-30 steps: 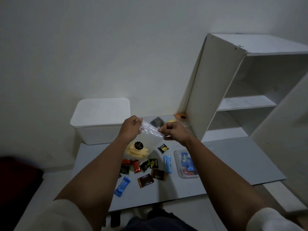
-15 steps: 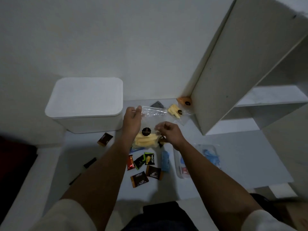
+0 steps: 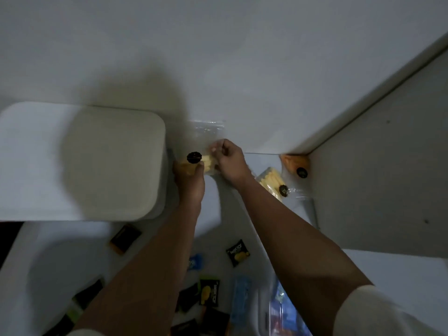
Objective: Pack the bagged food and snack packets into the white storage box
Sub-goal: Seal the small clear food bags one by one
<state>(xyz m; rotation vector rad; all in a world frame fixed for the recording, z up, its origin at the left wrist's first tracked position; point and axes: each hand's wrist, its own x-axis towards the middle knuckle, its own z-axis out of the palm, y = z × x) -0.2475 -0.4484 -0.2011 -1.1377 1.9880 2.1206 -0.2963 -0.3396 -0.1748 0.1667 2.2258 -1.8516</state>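
Note:
The white storage box [image 3: 80,161] stands at the left with its lid on. Just right of it, both my hands hold a clear bag of yellow food [image 3: 204,151] with a round black sticker, lifted in front of the wall. My left hand [image 3: 188,177] grips the bag's lower part from below. My right hand [image 3: 226,160] pinches its right side, and the crinkled clear top sticks up above. A second clear bag of yellow food [image 3: 272,181] lies by my right forearm, and an orange bagged item [image 3: 295,163] sits in the corner. Several small snack packets [image 3: 237,253] lie scattered below.
A white shelf unit's side panel [image 3: 378,178] rises at the right, close to my right arm. A clear tray with blue packets [image 3: 281,309] lies at the bottom right. The white wall is straight ahead. A dark packet [image 3: 124,238] lies just below the box.
The view has tipped down and closer to the box. My hands have carried the bag of yellow food up and away from me, beside the box's right edge.

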